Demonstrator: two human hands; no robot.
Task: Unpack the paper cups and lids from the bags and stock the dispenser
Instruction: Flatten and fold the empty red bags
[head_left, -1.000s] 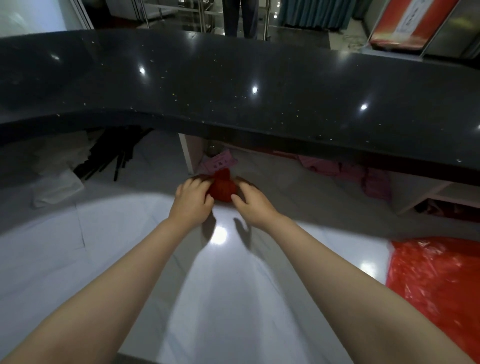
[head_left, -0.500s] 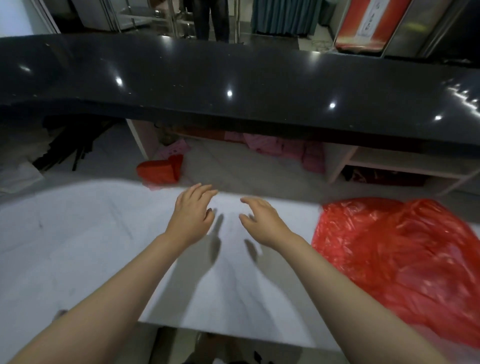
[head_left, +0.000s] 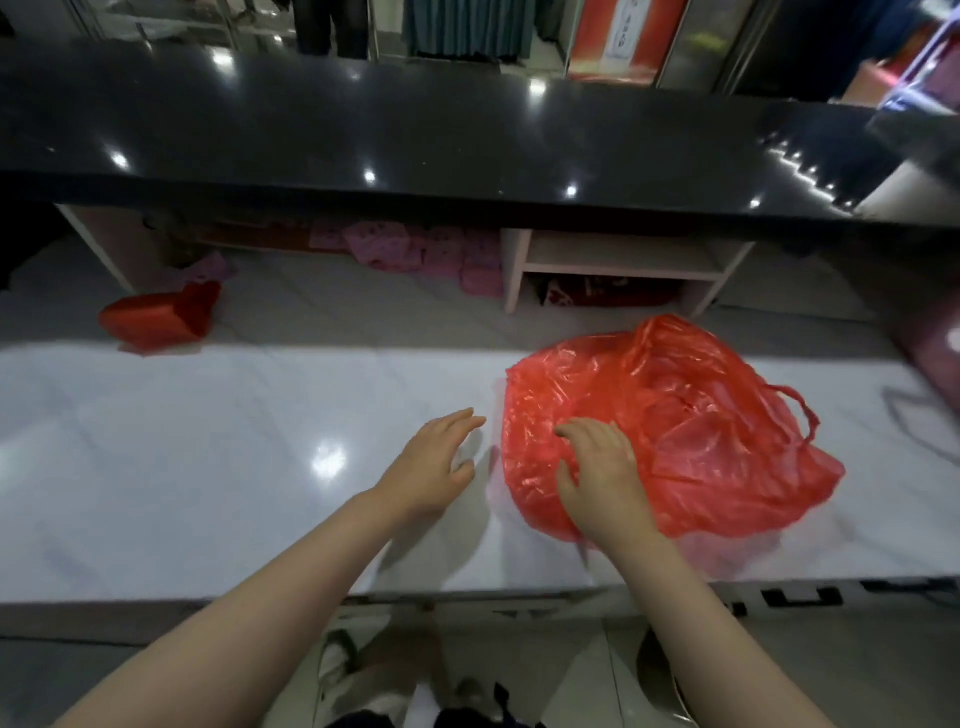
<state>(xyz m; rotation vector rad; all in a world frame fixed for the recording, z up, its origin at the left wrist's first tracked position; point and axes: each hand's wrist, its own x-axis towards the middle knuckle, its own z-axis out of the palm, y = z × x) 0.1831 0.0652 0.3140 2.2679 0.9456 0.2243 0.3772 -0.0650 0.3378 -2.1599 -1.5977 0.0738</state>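
Note:
A large red plastic bag (head_left: 701, 426) lies crumpled on the white marble worktop (head_left: 208, 457), right of centre, its handles toward the far right. What is inside it stays hidden. My right hand (head_left: 597, 473) hovers over the bag's left part with fingers spread and relaxed; I cannot tell whether it touches the plastic. My left hand (head_left: 436, 462) floats just left of the bag, fingers straight, holding nothing. A small red folded bag (head_left: 161, 317) rests at the worktop's far left edge. No cups, lids or dispenser show.
A black glossy counter (head_left: 467, 130) overhangs the far side. Beneath it are pink packets (head_left: 415, 249) and a low white shelf unit (head_left: 618, 260). A person's legs (head_left: 332, 26) stand beyond the counter. My feet show below the worktop's near edge.
Both hands let go of the small red bag, which now lies far left. My view and hands swung right, and my right hand came over the large red bag.

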